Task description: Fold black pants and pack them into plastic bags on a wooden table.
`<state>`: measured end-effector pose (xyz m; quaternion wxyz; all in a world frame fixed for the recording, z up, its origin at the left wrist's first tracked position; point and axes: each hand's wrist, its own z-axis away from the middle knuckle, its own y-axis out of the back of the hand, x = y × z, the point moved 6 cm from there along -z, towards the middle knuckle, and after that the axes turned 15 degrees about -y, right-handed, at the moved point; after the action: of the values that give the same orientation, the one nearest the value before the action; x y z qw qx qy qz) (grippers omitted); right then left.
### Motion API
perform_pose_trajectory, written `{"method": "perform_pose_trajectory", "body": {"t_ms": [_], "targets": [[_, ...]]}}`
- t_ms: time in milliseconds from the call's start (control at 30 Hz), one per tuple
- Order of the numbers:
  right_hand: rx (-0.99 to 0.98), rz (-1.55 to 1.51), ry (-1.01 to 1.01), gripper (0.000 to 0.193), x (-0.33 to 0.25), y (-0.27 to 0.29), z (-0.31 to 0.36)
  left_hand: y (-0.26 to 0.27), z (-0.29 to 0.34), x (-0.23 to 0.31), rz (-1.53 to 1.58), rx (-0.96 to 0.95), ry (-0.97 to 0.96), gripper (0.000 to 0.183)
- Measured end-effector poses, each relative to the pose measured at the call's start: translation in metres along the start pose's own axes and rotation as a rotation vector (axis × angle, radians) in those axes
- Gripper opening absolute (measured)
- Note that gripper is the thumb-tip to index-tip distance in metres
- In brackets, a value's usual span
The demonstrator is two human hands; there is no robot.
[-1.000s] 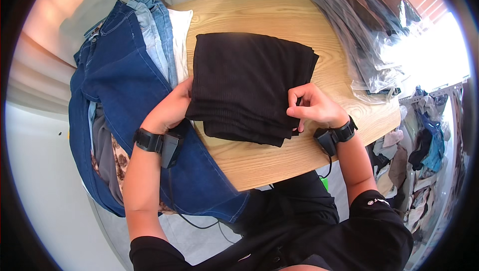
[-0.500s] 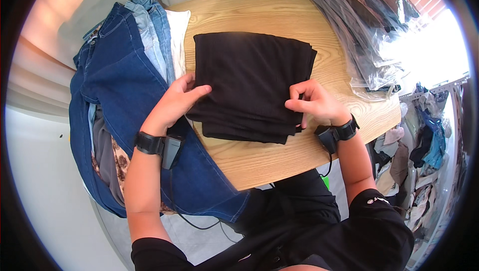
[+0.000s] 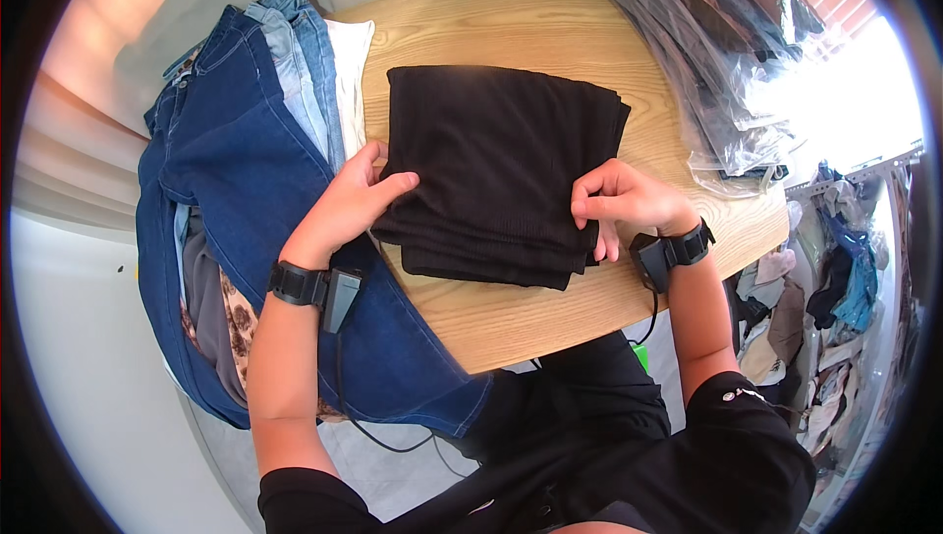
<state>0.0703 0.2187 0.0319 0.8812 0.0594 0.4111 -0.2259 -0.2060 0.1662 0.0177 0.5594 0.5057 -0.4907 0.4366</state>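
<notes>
A folded black garment (image 3: 496, 166) lies in a thick, roughly square stack on the wooden table, its layers showing along the near edge. At its left edge is my left hand (image 3: 356, 198), thumb on top and fingers tucked beside or under the cloth, closed on it. My right hand (image 3: 634, 200) pinches the right edge between thumb and forefinger, with the other fingers partly below the fabric. What kind of garment it is, the folds do not show.
Blue jeans (image 3: 231, 131) and other clothes are draped over the table's left side, hanging down its front. Clothes in clear plastic bags (image 3: 717, 72) lie at the far right. Past the wooden table's (image 3: 491, 18) right edge stands a rack of bagged garments (image 3: 835, 288).
The folded black garment has shifted slightly to the right and toward me. My right hand has moved a little rightward with its edge; my left hand has barely moved.
</notes>
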Motion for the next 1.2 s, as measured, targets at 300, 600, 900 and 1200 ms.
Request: {"method": "perform_pose_trajectory", "body": {"t_ms": [300,600,900,1200], "targets": [[0.012,0.005,-0.032,0.019,-0.001,-0.001,0.001,-0.002,0.003,0.004,0.013,-0.021,0.019,0.049],[-0.004,-0.004,-0.024,0.018,0.001,0.0,0.0,-0.002,0.003,0.004,0.023,-0.042,0.012,0.051],[-0.006,0.0,-0.022,0.017,0.001,0.0,0.0,-0.002,0.002,0.002,0.036,-0.041,0.006,0.051],[-0.012,-0.004,-0.025,0.017,0.001,-0.001,-0.001,-0.001,0.002,0.0,0.04,-0.047,0.005,0.051]]}}
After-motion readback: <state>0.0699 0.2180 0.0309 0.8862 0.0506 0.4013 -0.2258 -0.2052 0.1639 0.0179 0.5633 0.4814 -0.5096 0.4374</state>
